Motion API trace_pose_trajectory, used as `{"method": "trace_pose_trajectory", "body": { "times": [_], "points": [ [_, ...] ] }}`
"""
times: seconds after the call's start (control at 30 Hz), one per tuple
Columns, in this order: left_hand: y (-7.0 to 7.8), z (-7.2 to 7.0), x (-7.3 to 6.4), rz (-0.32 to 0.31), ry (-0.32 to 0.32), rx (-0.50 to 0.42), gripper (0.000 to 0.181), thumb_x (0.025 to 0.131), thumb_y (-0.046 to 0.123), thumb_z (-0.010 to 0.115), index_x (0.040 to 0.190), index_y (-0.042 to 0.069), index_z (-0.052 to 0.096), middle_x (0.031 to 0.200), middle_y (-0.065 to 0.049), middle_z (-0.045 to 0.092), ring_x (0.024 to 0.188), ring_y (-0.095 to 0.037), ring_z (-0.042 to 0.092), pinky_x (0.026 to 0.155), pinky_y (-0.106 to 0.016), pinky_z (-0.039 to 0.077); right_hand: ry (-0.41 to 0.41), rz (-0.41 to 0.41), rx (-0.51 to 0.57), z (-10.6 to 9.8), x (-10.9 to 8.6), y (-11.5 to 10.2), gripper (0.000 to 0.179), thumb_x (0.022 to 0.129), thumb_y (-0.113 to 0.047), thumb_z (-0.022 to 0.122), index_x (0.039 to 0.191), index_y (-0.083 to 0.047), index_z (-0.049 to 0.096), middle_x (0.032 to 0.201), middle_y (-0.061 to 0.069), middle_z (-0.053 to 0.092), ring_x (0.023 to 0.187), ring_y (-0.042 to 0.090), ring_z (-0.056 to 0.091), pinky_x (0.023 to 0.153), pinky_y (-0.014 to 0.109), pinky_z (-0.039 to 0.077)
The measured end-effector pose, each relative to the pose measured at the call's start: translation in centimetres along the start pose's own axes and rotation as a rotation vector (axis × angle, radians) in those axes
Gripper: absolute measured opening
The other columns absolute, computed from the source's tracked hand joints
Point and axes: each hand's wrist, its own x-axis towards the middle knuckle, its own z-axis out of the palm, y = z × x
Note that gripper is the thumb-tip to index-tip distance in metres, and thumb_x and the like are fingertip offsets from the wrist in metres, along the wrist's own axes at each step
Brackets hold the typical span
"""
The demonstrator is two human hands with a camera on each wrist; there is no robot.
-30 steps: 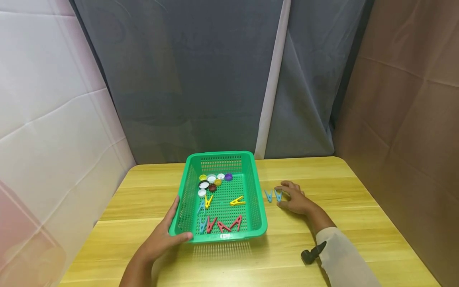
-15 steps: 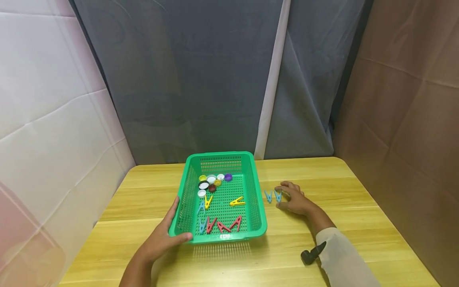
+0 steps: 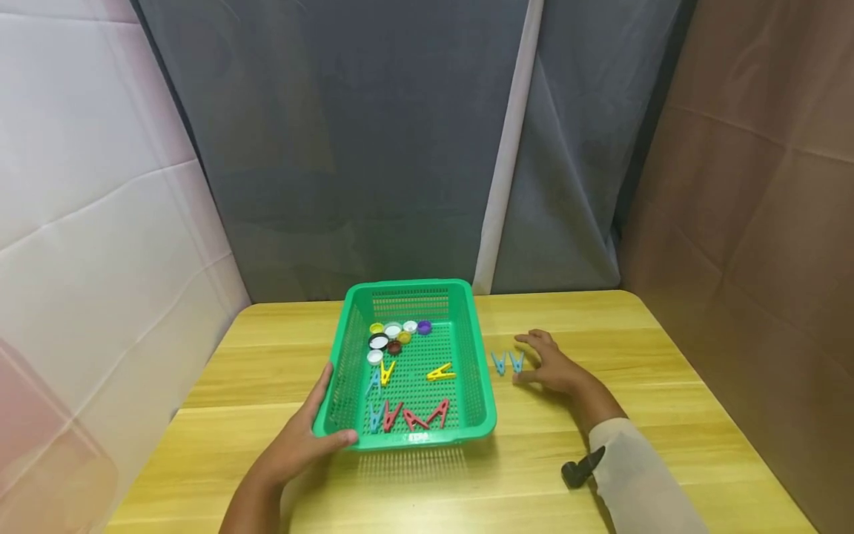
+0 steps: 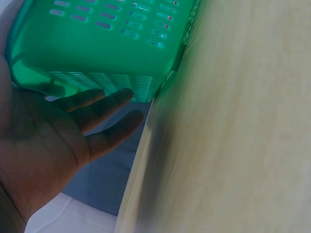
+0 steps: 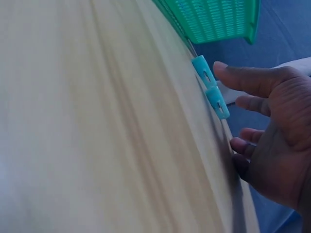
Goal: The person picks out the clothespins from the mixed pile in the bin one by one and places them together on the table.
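Left hand (image 3: 300, 441) grips the green basket (image 3: 460, 436) at its near-left corner, thumb on the rim. Right hand (image 3: 557, 367) is spread wide beside two blue clothespins (image 3: 500, 368), lying on the table (image 3: 640, 371) right of the basket. Round caps (image 3: 375, 357) lie inside the latter

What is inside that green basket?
The green basket holds eight round caps in several colours, plus two yellow clips, two blue clips and three red clips. Whatever lies directly beneath them, if anything, is covered and cannot be seen.
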Motion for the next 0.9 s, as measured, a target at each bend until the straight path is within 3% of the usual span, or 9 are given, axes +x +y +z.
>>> {"method": "trace_pose_trajectory", "body": {
  "times": [0.17, 0.33, 0.53, 0.9],
  "points": [
    [0.1, 0.1, 0.1, 0.018, 0.003, 0.006, 0.129, 0.091, 0.019, 0.088, 0.177, 0.029, -0.007, 0.183, -0.027, 0.001, 0.163, -0.06, 0.023, 0.122, -0.07, 0.034, -0.009, -0.009, -0.016, -0.6, -0.1, -0.4, 0.09, 0.096, -0.024, 0.086, 0.169, -0.004, 0.036, 0.177, 0.033, 0.009, 0.163, 0.062, 0.012, 0.123, 0.082, 0.023],
    [0.0, 0.2, -0.1, 0.011, 0.002, 0.002, 0.13, 0.091, 0.019, 0.088, 0.177, 0.03, -0.008, 0.183, -0.027, 0.001, 0.163, -0.06, 0.02, 0.123, -0.073, 0.033, 0.002, -0.05, -0.014, -1.0, -0.4, -1.3, 0.083, 0.1, -0.017, 0.08, 0.169, -0.005, 0.036, 0.178, 0.031, 0.008, 0.163, 0.06, 0.013, 0.122, 0.081, 0.029],
    [0.0, 0.1, -0.2, 0.0, 0.002, 0.006, 0.128, 0.091, 0.021, 0.088, 0.177, 0.029, -0.007, 0.183, -0.026, 0.0, 0.164, -0.059, 0.017, 0.123, -0.074, 0.031, 0.039, -0.105, -0.005, -1.5, -0.6, -3.4, 0.074, 0.103, -0.009, 0.075, 0.167, -0.005, 0.038, 0.178, 0.028, 0.012, 0.164, 0.058, 0.013, 0.121, 0.081, 0.03],
    [-0.1, 0.0, 0.1, 0.025, -0.004, -0.002, 0.128, 0.091, 0.021, 0.087, 0.177, 0.031, -0.007, 0.184, -0.025, 0.001, 0.165, -0.058, 0.015, 0.124, -0.078, 0.027, 0.078, -0.258, -0.024, -2.5, -0.5, -7.2, 0.071, 0.104, -0.012, 0.075, 0.166, -0.005, 0.041, 0.176, 0.029, 0.018, 0.162, 0.058, 0.023, 0.118, 0.081, 0.035]
  ]
}}
